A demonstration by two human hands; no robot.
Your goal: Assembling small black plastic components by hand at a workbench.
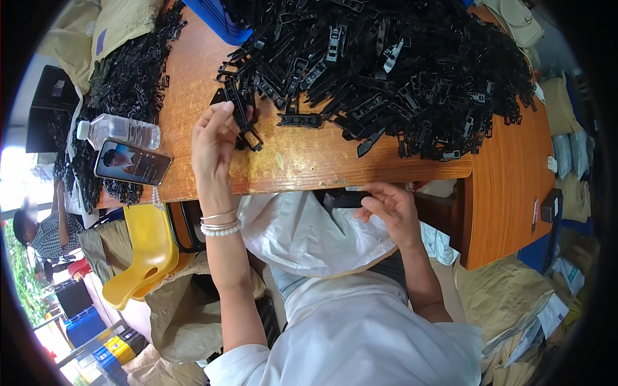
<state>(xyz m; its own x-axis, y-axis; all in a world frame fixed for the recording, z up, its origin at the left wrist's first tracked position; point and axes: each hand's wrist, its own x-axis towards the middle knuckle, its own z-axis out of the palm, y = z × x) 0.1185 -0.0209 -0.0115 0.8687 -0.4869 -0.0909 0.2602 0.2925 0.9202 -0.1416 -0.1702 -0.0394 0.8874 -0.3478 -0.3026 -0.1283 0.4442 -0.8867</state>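
Black parts [399,71] lay heaped on the table [512,186], likely to keep many within reach.
They sat mostly toward the far side, perhaps to spare room in front; below the near edge, a white bag [296,235] spread where it could catch drops. Fingertips of the left hand [215,138] met a tilted part [241,106] beside the rest; whether they pinched it could not be told. The right hand [393,211] gripped a dark part [344,199] by one end above the bag, seemingly leaving its length free.
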